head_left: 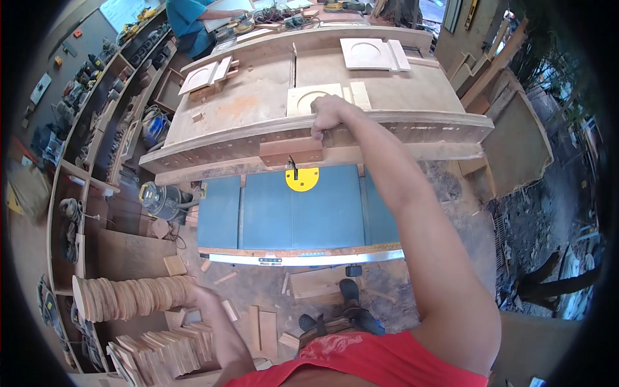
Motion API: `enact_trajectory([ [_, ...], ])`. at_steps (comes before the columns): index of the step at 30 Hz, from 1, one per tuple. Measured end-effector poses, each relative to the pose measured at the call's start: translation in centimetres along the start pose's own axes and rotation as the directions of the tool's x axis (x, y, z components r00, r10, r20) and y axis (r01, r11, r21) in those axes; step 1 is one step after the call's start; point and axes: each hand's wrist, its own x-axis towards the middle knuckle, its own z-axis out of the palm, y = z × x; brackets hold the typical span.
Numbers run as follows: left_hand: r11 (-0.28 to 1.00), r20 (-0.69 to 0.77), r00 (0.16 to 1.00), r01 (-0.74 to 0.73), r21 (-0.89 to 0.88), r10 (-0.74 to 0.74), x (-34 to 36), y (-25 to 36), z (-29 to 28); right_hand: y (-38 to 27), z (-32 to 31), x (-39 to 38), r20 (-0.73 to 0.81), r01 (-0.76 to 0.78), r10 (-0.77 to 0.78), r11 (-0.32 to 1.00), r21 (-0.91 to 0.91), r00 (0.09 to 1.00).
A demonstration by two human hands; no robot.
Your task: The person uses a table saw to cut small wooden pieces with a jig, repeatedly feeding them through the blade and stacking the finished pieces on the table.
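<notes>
My right arm reaches far forward, and my right hand (332, 111) is at the near edge of a pale wooden board (300, 104) with a round recess. Its fingers are curled beside the upright wooden fence (400, 130); what they grip, if anything, is hidden. Low on the left, my left hand (201, 295) meets the right end of a long row of thin round wooden discs (132, 298). The fingers of that hand are not visible. Below the fence lies a blue table saw top (300, 209) with a yellow insert (302, 180) and a dark blade (294, 169) standing in it.
Two similar recessed boards lie beyond the fence, one board (367, 54) right, another board (201, 77) left. Rectangular wooden pieces (164, 351) stand below the discs. A shop vacuum (161, 200) sits left of the saw. Offcuts litter the floor. A co-worker (193, 22) stands far left.
</notes>
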Motion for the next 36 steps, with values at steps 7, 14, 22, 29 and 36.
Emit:
enact_trajectory([
  [7,0.504,0.640,0.419,0.862,-0.057,-0.644,-24.1,-14.9,11.8,1.3,0.7,0.5,0.044,-0.004,0.007,0.997,-0.072,0.999],
  [14,0.574,0.375,0.434,0.635,0.517,-0.819,-24.9,-13.6,-5.8,3.3,0.5,1.2,0.028,-0.026,0.029,0.996,-0.086,0.999],
  [22,0.091,-0.006,0.671,0.109,0.990,-0.741,-30.2,-7.3,-37.2,4.4,1.1,1.7,-0.014,0.046,-0.046,0.997,-0.055,0.999],
  [29,0.163,-0.094,0.688,0.299,0.940,-0.719,-36.4,0.7,-38.8,-0.4,2.2,-5.5,0.035,0.065,-0.063,0.995,-0.070,0.997],
  [36,0.331,0.166,0.730,0.087,0.940,-0.663,-33.2,-5.9,-34.7,-5.8,5.7,-16.5,0.063,0.096,-0.091,0.991,-0.088,0.994],
])
